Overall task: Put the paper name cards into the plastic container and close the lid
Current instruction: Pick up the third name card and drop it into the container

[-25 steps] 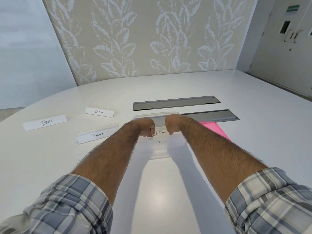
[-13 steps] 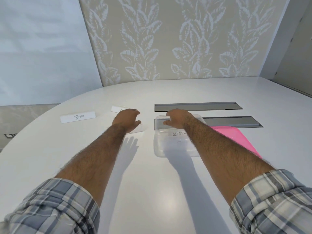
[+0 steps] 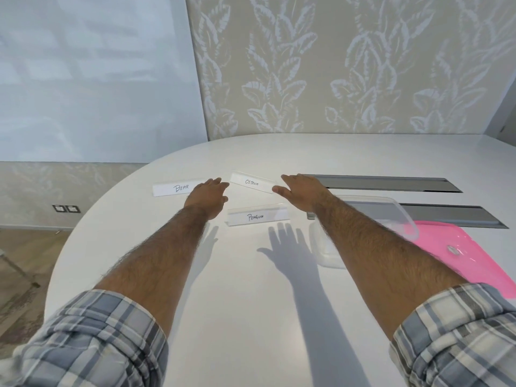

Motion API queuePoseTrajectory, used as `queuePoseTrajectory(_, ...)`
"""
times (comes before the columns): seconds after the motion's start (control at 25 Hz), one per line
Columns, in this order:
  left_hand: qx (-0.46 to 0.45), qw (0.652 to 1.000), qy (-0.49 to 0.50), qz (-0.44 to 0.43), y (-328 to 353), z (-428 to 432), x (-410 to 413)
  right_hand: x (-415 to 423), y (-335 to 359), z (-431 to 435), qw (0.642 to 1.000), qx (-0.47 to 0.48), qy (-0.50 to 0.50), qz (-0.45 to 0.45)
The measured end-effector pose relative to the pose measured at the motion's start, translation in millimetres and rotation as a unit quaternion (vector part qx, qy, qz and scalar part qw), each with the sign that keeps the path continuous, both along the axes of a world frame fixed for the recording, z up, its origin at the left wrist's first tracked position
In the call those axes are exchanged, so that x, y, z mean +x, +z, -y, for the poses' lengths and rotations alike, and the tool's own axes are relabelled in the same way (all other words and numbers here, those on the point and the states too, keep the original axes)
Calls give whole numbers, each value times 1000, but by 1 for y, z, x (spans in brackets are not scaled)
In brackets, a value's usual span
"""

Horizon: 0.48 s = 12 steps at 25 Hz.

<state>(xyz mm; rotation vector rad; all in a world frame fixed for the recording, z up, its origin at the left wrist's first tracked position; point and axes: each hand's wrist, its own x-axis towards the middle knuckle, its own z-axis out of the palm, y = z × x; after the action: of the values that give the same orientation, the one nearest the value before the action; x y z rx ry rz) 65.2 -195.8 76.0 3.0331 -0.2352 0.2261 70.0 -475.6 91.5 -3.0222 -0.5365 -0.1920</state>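
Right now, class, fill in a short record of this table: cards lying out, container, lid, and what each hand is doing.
Cards out: Bear card, Ostrich card, Penguin card, on the table
Container: clear, uncovered; contents hidden by the right arm
Lid: pink, flat beside the container
Left hand: open, by the Ostrich card's left end
Right hand: open, by its right end

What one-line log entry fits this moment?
left hand open, near ostrich card | right hand open, near same card | bear card, penguin card on table | container uncovered, lid beside it
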Motion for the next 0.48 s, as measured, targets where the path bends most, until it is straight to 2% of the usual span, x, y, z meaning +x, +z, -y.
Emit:
queuePoseTrajectory(0.32, -39, 998, -23, -43, -29, -6, 28, 34, -10, -28, 998, 6, -33, -48)
queuePoseTrajectory(0.48, -52, 993, -25, -106, -44, 1, 40, 53, -23, -27, 996, 6, -48, -80)
